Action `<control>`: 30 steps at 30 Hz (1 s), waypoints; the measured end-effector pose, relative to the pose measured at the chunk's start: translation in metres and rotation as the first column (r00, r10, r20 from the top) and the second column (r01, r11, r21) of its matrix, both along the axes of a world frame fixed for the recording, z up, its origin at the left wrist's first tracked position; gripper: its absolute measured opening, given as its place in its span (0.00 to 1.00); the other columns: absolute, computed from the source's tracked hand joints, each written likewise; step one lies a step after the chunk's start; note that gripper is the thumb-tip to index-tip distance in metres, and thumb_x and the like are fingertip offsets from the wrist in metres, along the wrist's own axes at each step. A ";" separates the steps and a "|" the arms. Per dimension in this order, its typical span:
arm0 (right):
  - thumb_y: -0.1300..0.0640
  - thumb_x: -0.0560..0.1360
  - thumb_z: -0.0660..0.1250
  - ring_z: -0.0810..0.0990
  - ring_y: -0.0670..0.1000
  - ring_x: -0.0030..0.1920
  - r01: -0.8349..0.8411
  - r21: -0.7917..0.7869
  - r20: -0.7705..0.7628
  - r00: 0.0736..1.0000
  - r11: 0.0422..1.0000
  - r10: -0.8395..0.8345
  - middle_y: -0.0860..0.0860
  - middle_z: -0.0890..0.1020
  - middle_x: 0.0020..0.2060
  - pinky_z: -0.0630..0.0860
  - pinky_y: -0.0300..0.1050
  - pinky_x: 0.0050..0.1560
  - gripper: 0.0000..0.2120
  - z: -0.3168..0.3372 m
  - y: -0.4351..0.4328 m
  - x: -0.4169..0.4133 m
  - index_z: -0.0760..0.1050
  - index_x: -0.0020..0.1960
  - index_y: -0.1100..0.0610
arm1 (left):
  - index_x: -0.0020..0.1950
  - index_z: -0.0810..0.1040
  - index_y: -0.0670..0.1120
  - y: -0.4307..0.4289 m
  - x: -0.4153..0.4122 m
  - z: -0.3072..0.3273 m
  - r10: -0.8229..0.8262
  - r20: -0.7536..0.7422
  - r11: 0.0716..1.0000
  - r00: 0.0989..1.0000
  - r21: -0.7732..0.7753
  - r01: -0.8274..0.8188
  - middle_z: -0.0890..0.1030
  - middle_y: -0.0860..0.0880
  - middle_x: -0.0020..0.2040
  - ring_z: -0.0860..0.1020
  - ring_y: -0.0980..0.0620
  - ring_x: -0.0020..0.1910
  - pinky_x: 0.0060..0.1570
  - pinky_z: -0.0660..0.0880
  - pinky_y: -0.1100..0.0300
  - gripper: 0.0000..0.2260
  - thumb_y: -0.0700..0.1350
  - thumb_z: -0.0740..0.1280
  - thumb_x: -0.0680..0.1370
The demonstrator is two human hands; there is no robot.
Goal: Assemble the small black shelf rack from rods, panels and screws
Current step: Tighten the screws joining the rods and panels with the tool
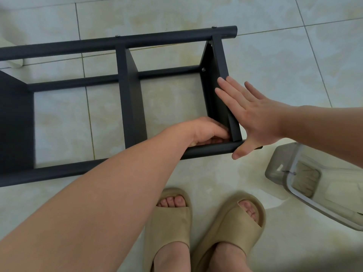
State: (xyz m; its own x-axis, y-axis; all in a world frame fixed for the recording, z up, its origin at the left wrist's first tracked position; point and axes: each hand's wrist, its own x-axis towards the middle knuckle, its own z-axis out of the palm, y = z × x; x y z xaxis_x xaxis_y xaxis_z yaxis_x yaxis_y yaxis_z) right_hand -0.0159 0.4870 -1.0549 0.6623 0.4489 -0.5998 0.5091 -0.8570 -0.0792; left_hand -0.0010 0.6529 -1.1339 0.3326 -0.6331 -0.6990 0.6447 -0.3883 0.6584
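Note:
The black shelf rack [129, 91] lies on its side on the tiled floor, its rods running left to right and three panels standing across them. My right hand [253, 116] lies flat with spread fingers against the outer face of the rightmost panel [218, 61], thumb on the end of the near rod [212, 149]. My left hand [208, 132] is curled inside the frame at the corner where that panel meets the near rod; whatever its fingertips pinch is hidden. A screw head [203, 69] shows on the panel at the middle rod. Two screw heads [117, 35] sit on the far rod.
A clear plastic container [314, 181] with a grey lid lies on the floor at the right, close to the rack's end. My feet in tan slippers [170, 222] stand just in front of the near rod. A white object [11, 61] shows at the far left.

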 end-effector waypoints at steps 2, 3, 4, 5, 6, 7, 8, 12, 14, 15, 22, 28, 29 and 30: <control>0.11 0.53 0.51 0.21 0.51 0.75 0.001 0.005 0.000 1.000 1.000 -0.001 0.50 0.19 0.73 0.37 0.60 0.79 0.72 0.000 0.000 0.000 0.18 0.75 0.54 | 0.42 0.81 0.41 0.001 0.000 -0.001 -0.001 -0.010 1.000 1.000 -0.007 0.001 0.79 0.47 0.32 0.77 0.52 0.32 0.42 0.75 0.58 0.05 0.34 0.68 0.74; 0.11 0.53 0.51 0.21 0.51 0.75 0.002 0.006 0.000 1.000 1.000 -0.002 0.50 0.19 0.73 0.37 0.60 0.79 0.72 0.000 0.000 0.000 0.18 0.75 0.53 | 0.41 0.81 0.42 0.001 0.000 -0.001 0.000 -0.015 1.000 1.000 -0.009 0.000 0.79 0.47 0.32 0.77 0.52 0.33 0.43 0.75 0.57 0.05 0.34 0.68 0.74; 0.11 0.53 0.51 0.21 0.51 0.75 0.001 0.004 0.000 1.000 1.000 -0.001 0.50 0.19 0.73 0.37 0.60 0.79 0.72 0.000 0.000 0.000 0.18 0.75 0.53 | 0.40 0.81 0.42 0.001 0.000 -0.002 0.002 -0.019 1.000 1.000 -0.011 -0.002 0.79 0.46 0.33 0.77 0.51 0.34 0.44 0.75 0.56 0.06 0.34 0.68 0.74; 0.11 0.53 0.51 0.21 0.51 0.75 0.000 0.003 0.000 1.000 1.000 0.000 0.50 0.19 0.73 0.37 0.60 0.79 0.72 0.000 0.000 0.000 0.18 0.75 0.53 | 0.39 0.81 0.42 0.001 0.000 -0.002 0.007 -0.023 1.000 1.000 -0.015 -0.007 0.78 0.45 0.34 0.77 0.50 0.35 0.47 0.74 0.54 0.06 0.34 0.69 0.74; 0.11 0.53 0.51 0.21 0.51 0.75 -0.001 0.002 0.001 1.000 1.000 0.001 0.50 0.19 0.73 0.37 0.60 0.79 0.72 0.000 0.000 0.000 0.18 0.75 0.53 | 0.39 0.81 0.42 0.001 -0.001 -0.001 0.010 -0.026 1.000 1.000 -0.017 -0.011 0.78 0.44 0.36 0.76 0.49 0.36 0.49 0.73 0.52 0.06 0.33 0.69 0.73; 0.11 0.53 0.50 0.21 0.51 0.75 -0.002 0.003 0.001 1.000 1.000 0.002 0.50 0.19 0.73 0.37 0.60 0.79 0.72 -0.001 0.000 0.000 0.18 0.75 0.54 | 0.39 0.81 0.42 0.001 -0.001 -0.001 0.015 -0.030 1.000 0.999 -0.018 -0.015 0.77 0.43 0.37 0.76 0.48 0.37 0.50 0.72 0.51 0.06 0.33 0.69 0.74; 0.11 0.53 0.50 0.21 0.51 0.75 -0.002 0.004 0.002 1.000 1.000 0.002 0.50 0.19 0.73 0.37 0.60 0.79 0.72 -0.001 0.000 0.000 0.18 0.75 0.54 | 0.39 0.81 0.42 0.001 -0.001 -0.001 0.017 -0.034 1.000 0.999 -0.021 -0.018 0.78 0.43 0.37 0.76 0.48 0.37 0.51 0.73 0.51 0.07 0.33 0.68 0.74; 0.11 0.53 0.50 0.21 0.51 0.75 0.000 0.010 0.005 1.000 1.000 0.000 0.50 0.19 0.73 0.37 0.60 0.79 0.72 -0.001 0.000 0.000 0.19 0.75 0.54 | 0.39 0.82 0.43 0.001 -0.001 0.000 0.031 -0.090 0.998 0.995 -0.051 -0.035 0.82 0.45 0.37 0.80 0.50 0.37 0.48 0.77 0.56 0.10 0.32 0.65 0.76; 0.11 0.53 0.50 0.21 0.51 0.75 0.001 0.016 0.004 1.000 1.000 -0.001 0.49 0.20 0.73 0.36 0.60 0.79 0.72 -0.001 0.000 0.000 0.19 0.75 0.54 | 0.42 0.82 0.44 0.001 0.000 0.002 -0.011 -0.118 0.999 0.993 -0.033 0.007 0.84 0.47 0.38 0.82 0.51 0.38 0.45 0.78 0.58 0.09 0.36 0.64 0.78; 0.11 0.53 0.50 0.21 0.50 0.75 0.001 0.017 0.005 1.000 1.000 -0.001 0.49 0.20 0.73 0.36 0.60 0.79 0.72 -0.001 -0.001 0.000 0.19 0.75 0.53 | 0.43 0.82 0.44 0.001 0.000 0.004 -0.044 -0.116 0.999 0.992 -0.011 0.043 0.84 0.47 0.39 0.82 0.51 0.38 0.43 0.77 0.59 0.08 0.39 0.65 0.78; 0.11 0.52 0.50 0.21 0.50 0.75 0.004 0.012 0.007 1.000 1.000 -0.004 0.49 0.19 0.73 0.37 0.60 0.79 0.72 -0.001 -0.001 0.000 0.18 0.75 0.54 | 0.45 0.82 0.42 0.001 0.000 0.001 -0.050 -0.019 0.998 0.999 0.025 0.050 0.84 0.45 0.40 0.82 0.47 0.43 0.55 0.77 0.52 0.04 0.37 0.68 0.77; 0.12 0.53 0.51 0.21 0.50 0.75 0.005 0.005 -0.006 1.000 1.000 -0.005 0.49 0.18 0.72 0.36 0.60 0.79 0.73 0.001 0.000 0.000 0.18 0.75 0.54 | 0.43 0.83 0.42 0.001 0.000 -0.002 -0.033 -0.026 0.999 0.999 0.001 0.033 0.84 0.45 0.39 0.82 0.48 0.41 0.55 0.77 0.52 0.05 0.35 0.68 0.76; 0.12 0.53 0.52 0.21 0.50 0.75 0.006 0.003 -0.006 1.000 1.000 -0.006 0.49 0.18 0.72 0.36 0.60 0.79 0.73 0.001 0.001 -0.001 0.18 0.75 0.54 | 0.43 0.83 0.43 0.001 0.000 -0.002 -0.029 -0.029 1.000 0.999 0.000 0.029 0.84 0.46 0.38 0.82 0.48 0.41 0.55 0.77 0.52 0.06 0.35 0.68 0.76; 0.12 0.53 0.52 0.20 0.50 0.75 0.005 0.000 -0.006 1.000 1.000 -0.005 0.49 0.18 0.72 0.36 0.60 0.79 0.73 0.001 0.001 0.000 0.18 0.75 0.54 | 0.42 0.83 0.43 0.001 0.000 -0.002 -0.026 -0.032 1.000 0.999 0.000 0.026 0.84 0.46 0.38 0.82 0.49 0.40 0.56 0.77 0.51 0.06 0.35 0.68 0.76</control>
State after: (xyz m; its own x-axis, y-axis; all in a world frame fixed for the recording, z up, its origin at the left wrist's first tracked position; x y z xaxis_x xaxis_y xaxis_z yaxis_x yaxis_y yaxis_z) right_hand -0.0163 0.4875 -1.0537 0.6610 0.4455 -0.6039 0.5042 -0.8597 -0.0823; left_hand -0.0013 0.6540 -1.1363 0.2937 -0.6413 -0.7089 0.6548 -0.4053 0.6379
